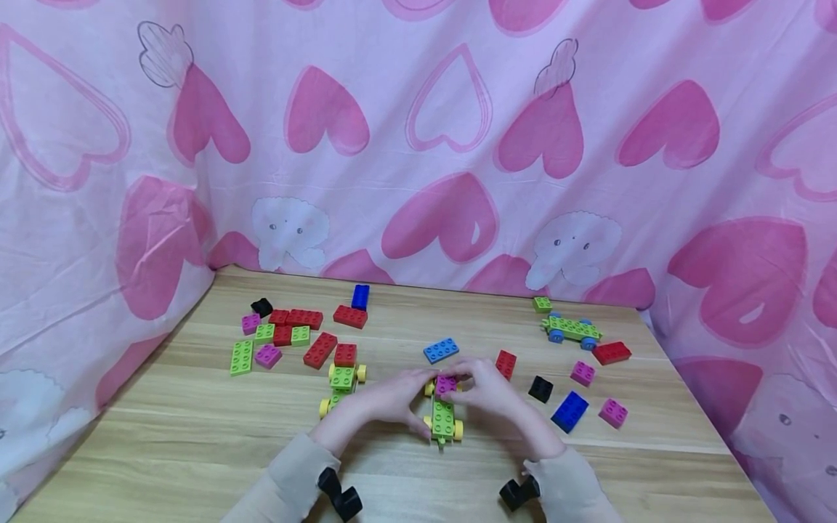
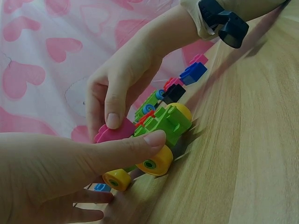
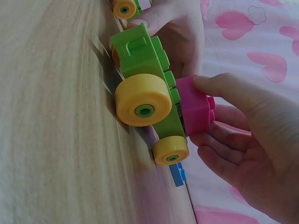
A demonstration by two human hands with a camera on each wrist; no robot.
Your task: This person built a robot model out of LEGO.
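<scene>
My right hand [image 1: 487,386] pinches a magenta brick [image 3: 194,106] between thumb and fingers, at the studs on the far end of a green wheeled base [image 1: 443,420]. In the right wrist view the brick sits slightly tilted against those studs. The base stands on yellow wheels [image 3: 143,100] on the table. My left hand [image 1: 394,396] holds the base from the left side, its thumb [image 2: 148,140] along the near part and its fingers reaching toward the far end. Just left of that hand is another green base [image 1: 343,379] with yellow wheels, partly hidden by my forearm.
Red, green, magenta, black and blue bricks lie at the left, among them a long green brick [image 1: 241,357]. A light blue brick [image 1: 441,351] lies beyond my hands. At the right are a blue-wheeled green base [image 1: 572,328], a dark blue brick [image 1: 569,412] and a black brick [image 1: 540,388].
</scene>
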